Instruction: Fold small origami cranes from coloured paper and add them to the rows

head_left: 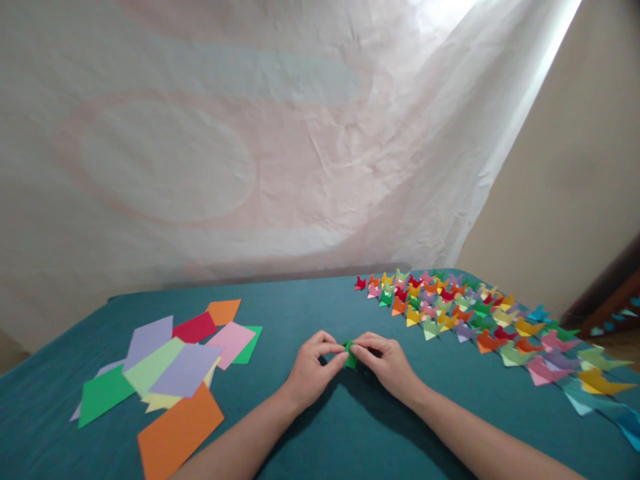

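A small folded green paper piece [351, 354] sits between my two hands just above the teal tabletop [310, 307]. My left hand [314, 368] pinches its left side with thumb and fingers curled. My right hand [384, 360] pinches its right side, fingers closed over it. Most of the green piece is hidden by my fingertips.
Loose coloured paper squares [175, 363] lie spread at the left, with an orange sheet [179, 428] nearest me. Rows of several folded paper figures [465, 313] in many colours run along the right side toward the table's edge. A white cloth [250, 133] hangs behind.
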`<state>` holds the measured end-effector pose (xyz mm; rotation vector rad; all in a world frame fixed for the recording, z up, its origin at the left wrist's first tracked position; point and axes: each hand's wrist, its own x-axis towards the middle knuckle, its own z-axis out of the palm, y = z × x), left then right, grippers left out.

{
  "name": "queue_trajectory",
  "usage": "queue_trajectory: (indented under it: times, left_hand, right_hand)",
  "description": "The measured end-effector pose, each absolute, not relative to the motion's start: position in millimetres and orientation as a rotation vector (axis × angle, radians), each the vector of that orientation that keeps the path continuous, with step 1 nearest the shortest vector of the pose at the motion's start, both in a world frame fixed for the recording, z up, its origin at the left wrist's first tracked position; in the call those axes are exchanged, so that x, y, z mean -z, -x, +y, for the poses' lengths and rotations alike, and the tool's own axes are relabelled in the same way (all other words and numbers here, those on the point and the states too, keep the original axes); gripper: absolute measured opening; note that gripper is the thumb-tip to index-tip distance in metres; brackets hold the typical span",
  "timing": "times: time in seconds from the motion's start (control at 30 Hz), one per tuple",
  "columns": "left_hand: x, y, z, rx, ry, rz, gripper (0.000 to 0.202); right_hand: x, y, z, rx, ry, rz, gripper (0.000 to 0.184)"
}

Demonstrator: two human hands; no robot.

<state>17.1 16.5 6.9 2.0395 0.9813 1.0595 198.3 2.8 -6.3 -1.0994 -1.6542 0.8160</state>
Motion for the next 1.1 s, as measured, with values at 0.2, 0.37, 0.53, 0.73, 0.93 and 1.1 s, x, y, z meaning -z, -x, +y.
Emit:
queue_trajectory:
  times: [0.2,0.37,0.53,0.73,0.93,1.1]
  left_hand:
    - [-5.8,-16.7,16.4,-1.036,-2.085,0.960,0.020]
    - [-2.8,-17.6,16.4,-1.043,-2.086,0.977,0.017]
    - [-3.3,-18.3,16.9,-1.109,-2.071,1.040,0.008]
    - [-3.8,-18.5,17.2,-1.037,-2.018,1.024,0.012]
    - [1.6,-18.1,18.5,-0.991,-1.978,1.025,0.014]
    - [2.0,-17.9,19.3,-0.932,-1.974,1.016,0.018]
  right_hand:
    - [7.1,-197.9,3.0,-0.834,1.088,-1.663,0.026]
    - [4.5,-198.1,1.4,-0.827,1.084,-1.663,0.024]
    - [3.2,-197.6,1.0,-0.826,1.085,-1.667,0.024]
    - [4.8,-197.9,1.6,-0.854,1.104,-1.672,0.026]
    - [6.4,-198.2,1.8,-0.886,1.114,-1.660,0.027]
    - [10.6,-200.1,5.5,-0.890,1.139,-1.637,0.027]
